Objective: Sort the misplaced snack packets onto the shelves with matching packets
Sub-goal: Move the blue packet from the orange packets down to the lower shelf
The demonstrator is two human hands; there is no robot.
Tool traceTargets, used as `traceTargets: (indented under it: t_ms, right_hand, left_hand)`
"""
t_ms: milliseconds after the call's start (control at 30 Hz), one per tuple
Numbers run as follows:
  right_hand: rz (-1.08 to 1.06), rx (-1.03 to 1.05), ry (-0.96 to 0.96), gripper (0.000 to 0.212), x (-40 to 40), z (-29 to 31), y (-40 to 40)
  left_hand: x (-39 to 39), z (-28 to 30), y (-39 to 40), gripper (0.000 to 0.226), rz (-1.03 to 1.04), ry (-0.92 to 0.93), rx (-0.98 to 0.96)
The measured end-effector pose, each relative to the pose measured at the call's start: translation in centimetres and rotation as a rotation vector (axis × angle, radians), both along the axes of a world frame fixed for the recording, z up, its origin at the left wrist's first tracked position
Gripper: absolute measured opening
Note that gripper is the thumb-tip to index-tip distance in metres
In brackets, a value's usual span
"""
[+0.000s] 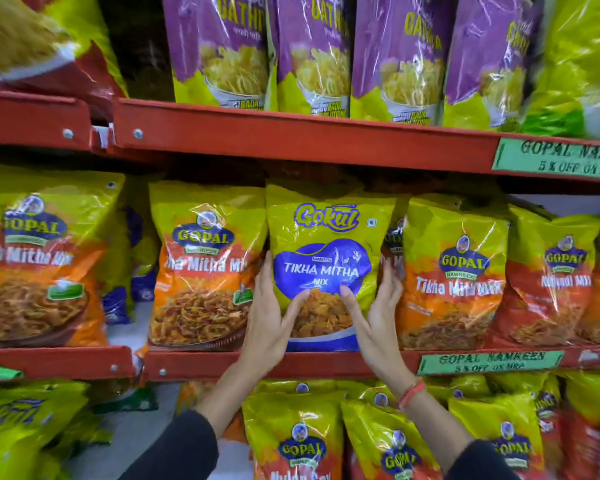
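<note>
A yellow-green Gokul Tikha Mitha Mix packet (326,237) with a blue label stands upright on the middle red shelf (326,363), between orange Gopal Tikha Mitha Mix packets (201,271). My left hand (271,317) grips its lower left side, thumb across the front. My right hand (378,313) grips the lower right side the same way. A red thread band sits on my right wrist. Another Gopal Tikha Mitha packet (454,275) stands just to the right.
Purple Gathiya packets (312,53) fill the upper shelf (291,140). Yellow Gopal packets (302,438) crowd the shelf below. Green price tags (555,157) hang on the shelf edges at the right. More Gopal packets (39,258) stand at far left.
</note>
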State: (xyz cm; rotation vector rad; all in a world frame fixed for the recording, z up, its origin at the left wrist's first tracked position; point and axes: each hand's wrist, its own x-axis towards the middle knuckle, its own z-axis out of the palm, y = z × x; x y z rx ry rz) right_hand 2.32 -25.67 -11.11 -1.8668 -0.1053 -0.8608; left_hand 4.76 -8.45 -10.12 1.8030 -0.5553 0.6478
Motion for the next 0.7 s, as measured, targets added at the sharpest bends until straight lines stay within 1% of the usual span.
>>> traceTargets:
  t_ms: [33,100,133,167,233,267,367,467,600,667,700]
  right_hand:
    - [0.071,0.058,0.038,0.079,0.1,0.0,-0.2]
    - [0.169,0.154,0.087,0.052,0.5,0.0,-0.6]
    - [0.181,0.184,0.086,0.04,0.4,0.0,-0.9]
    - [0.188,0.194,0.07,0.035,0.3,0.3,-0.9]
    - [0.196,0.229,0.029,0.034,-0.1,0.5,-1.0]
    - [0.184,0.25,-0.007,0.033,-0.4,0.7,-0.9]
    - [0.148,0.293,-0.073,0.027,-1.4,2.0,-0.8]
    - [0.142,0.291,-0.069,0.021,-2.9,2.9,-0.3]
    - [0.114,0.261,-0.087,0.035,-5.0,3.3,0.5]
    - [0.084,0.265,-0.098,0.034,-6.1,3.3,1.1]
    - [0.07,0.276,-0.099,0.032,-6.7,3.3,1.5]
  left_hand:
    - [0.0,0.1,-0.1,0.081,-0.003,0.03,-0.022]
    - [0.2,0.5,-0.2,0.074,-0.022,0.109,-0.109]
    - [0.3,0.8,-0.3,0.065,-0.032,0.14,-0.167]
    - [0.2,1.4,-0.3,0.053,-0.032,0.147,-0.235]
    - [0.3,2.1,-0.4,0.031,-0.062,0.161,-0.375]
    - [0.1,2.5,-0.5,0.027,-0.081,0.166,-0.421]
    - [-0.6,3.6,-0.2,0.029,-0.151,0.193,-0.493]
    - [-1.9,4.2,0.4,0.023,-0.192,0.201,-0.542]
    - [-3.7,4.5,1.6,0.018,-0.25,0.21,-0.548]
    - [-4.7,4.7,2.3,0.021,-0.259,0.232,-0.572]
    - [-5.2,4.8,2.8,0.026,-0.257,0.242,-0.589]
